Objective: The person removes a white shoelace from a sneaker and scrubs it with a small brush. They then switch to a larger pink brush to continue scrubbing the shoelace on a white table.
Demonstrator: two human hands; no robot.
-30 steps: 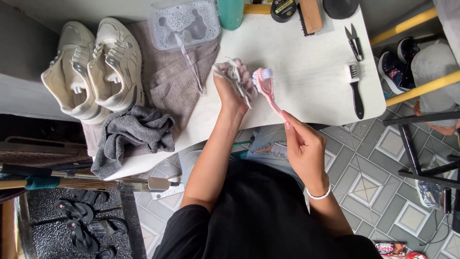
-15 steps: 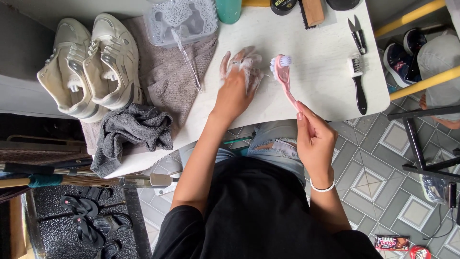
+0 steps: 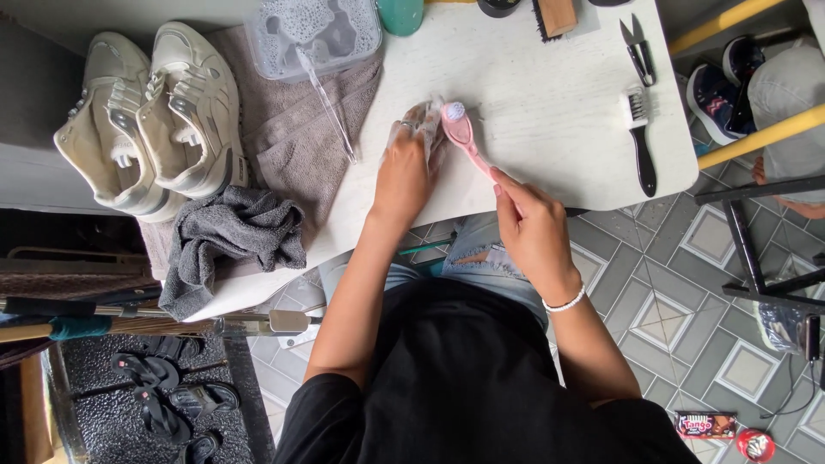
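The left hand point(image 3: 402, 176) lies at frame centre on the white table point(image 3: 550, 129). Its fingers are curled over a small pale item point(image 3: 423, 116), possibly a lace or cloth strip; the hand hides most of it, so its kind cannot be told for certain. The right hand point(image 3: 533, 228) sits lower right of centre, at the near table edge. Its fingers are pinched narrow around the handle end of a pink brush point(image 3: 464, 137). The brush runs diagonally up and left; its bristle head touches the pale item just beside the left fingertips. A white bracelet point(image 3: 563, 302) circles the right wrist.

Surroundings:
- Upper left: a pair of white sneakers point(image 3: 150, 120), side by side, the right one resting partly on a grey-brown towel point(image 3: 301, 129).
- Top centre-left: a clear tub point(image 3: 314, 34) of foamy water on the towel, with a clear-handled brush point(image 3: 326, 103) leaning out of it.
- Left of centre: a crumpled dark grey cloth point(image 3: 232, 236) at the table edge.
- Upper right: a black brush point(image 3: 640, 137) lying flat, with small snips point(image 3: 638, 51) above it, well apart from both hands.
- Top edge: a green container point(image 3: 400, 13) and a wooden brush point(image 3: 554, 15), both cut off by the frame.
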